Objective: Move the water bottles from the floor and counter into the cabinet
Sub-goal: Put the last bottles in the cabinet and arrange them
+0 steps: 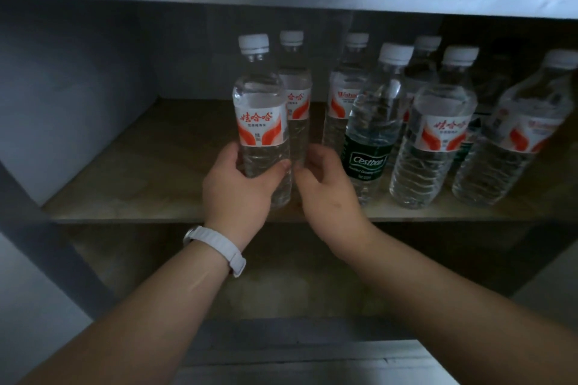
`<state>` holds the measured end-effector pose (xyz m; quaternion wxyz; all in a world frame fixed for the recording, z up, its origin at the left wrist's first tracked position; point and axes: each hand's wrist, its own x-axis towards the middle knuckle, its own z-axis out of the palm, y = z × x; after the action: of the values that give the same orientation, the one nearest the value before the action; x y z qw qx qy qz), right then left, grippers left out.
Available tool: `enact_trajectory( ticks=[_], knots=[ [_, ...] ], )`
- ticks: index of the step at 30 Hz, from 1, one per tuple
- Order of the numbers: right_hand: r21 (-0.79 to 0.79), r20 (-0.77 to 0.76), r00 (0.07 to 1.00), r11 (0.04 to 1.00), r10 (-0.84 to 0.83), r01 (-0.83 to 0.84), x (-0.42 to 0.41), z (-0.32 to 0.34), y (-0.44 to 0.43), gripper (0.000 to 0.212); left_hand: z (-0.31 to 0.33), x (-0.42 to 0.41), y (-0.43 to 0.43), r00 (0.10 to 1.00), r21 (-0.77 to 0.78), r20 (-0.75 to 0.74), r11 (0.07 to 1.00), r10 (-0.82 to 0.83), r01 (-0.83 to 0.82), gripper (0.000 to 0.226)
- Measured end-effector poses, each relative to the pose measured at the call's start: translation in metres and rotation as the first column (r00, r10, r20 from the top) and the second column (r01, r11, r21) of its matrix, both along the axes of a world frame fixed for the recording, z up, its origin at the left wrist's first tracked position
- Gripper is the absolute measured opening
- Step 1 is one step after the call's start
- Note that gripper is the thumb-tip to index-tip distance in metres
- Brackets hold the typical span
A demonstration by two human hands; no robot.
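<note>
Clear water bottle [261,122] with a white cap and red-and-white label stands upright on the cabinet shelf [131,172], left hand [237,194] fingers wrapped round its base, right hand [328,191] at 3 o'clock, fingers loosely curled, gripping nothing.

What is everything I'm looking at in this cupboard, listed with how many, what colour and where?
Clear plastic water bottles with red-and-white labels: at least six, white caps, standing on the shelf, centre to right.
Clear plastic water bottle with dark green label: one, front row.
Brown wooden shelf: one, inside the grey cabinet.
White wristband: one, left wrist.
Left hand: grip around the leftmost front bottle.
Right hand: open, beside that bottle.
</note>
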<state>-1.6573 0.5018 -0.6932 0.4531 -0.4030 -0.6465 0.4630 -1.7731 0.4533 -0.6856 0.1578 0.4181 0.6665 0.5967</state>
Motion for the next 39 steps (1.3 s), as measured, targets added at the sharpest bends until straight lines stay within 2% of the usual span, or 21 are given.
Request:
enact_trajectory(
  ticks=[5, 13, 19, 22, 25, 27, 31, 35, 39],
  knots=[
    [-0.012, 0.010, 1.000, 1.000, 0.018, -0.018, 0.026, -0.014, -0.013, 0.026, -0.001, 0.020, 0.006, 1.000, -0.013, -0.022, 1.000, -0.005, 0.005, 0.036],
    [-0.019, 0.045, 0.997, 0.997, 0.070, -0.070, 0.040, -0.021, -0.017, 0.039, -0.007, 0.037, 0.011, 0.999, 0.006, -0.043, 1.000, 0.010, -0.010, 0.040],
    [-0.004, 0.037, 0.996, 0.997, 0.083, -0.083, 0.042, -0.030, -0.019, 0.038, -0.013, 0.036, 0.008, 0.998, 0.005, -0.062, 1.000, -0.018, 0.018, 0.053],
    [-0.006, 0.070, 0.995, 0.997, 0.077, -0.076, 0.048, -0.031, -0.024, 0.039, -0.019, 0.031, -0.003, 0.990, -0.023, -0.132, 0.998, -0.054, 0.051, 0.048],
    [-0.009, 0.170, 0.983, 0.997, 0.072, -0.072, 0.057, -0.023, -0.032, 0.047, -0.020, 0.026, -0.024, 0.961, -0.132, -0.264, 0.990, -0.089, 0.055, 0.048],
    [0.023, 0.321, 0.941, 0.992, 0.107, -0.121, 0.068, -0.011, -0.039, 0.048, -0.013, 0.025, -0.044, 0.919, -0.254, -0.368, 0.966, -0.142, 0.047, 0.052],
    [0.026, 0.665, 0.724, 0.964, 0.182, -0.266, 0.095, 0.023, -0.061, 0.056, 0.013, 0.026, -0.088, 0.778, -0.433, -0.541, 0.899, -0.320, 0.068, 0.058],
    [-0.026, 0.811, 0.551, 0.954, 0.194, -0.298, 0.119, 0.068, -0.084, 0.057, 0.057, 0.030, -0.132, 0.622, -0.533, -0.637, 0.843, -0.455, 0.072, 0.053],
    [-0.073, 0.875, 0.431, 0.939, 0.222, -0.336, 0.132, 0.127, -0.110, 0.057, 0.111, 0.038, -0.168, 0.561, -0.580, -0.640, 0.809, -0.524, 0.094, 0.052]
  ],
)
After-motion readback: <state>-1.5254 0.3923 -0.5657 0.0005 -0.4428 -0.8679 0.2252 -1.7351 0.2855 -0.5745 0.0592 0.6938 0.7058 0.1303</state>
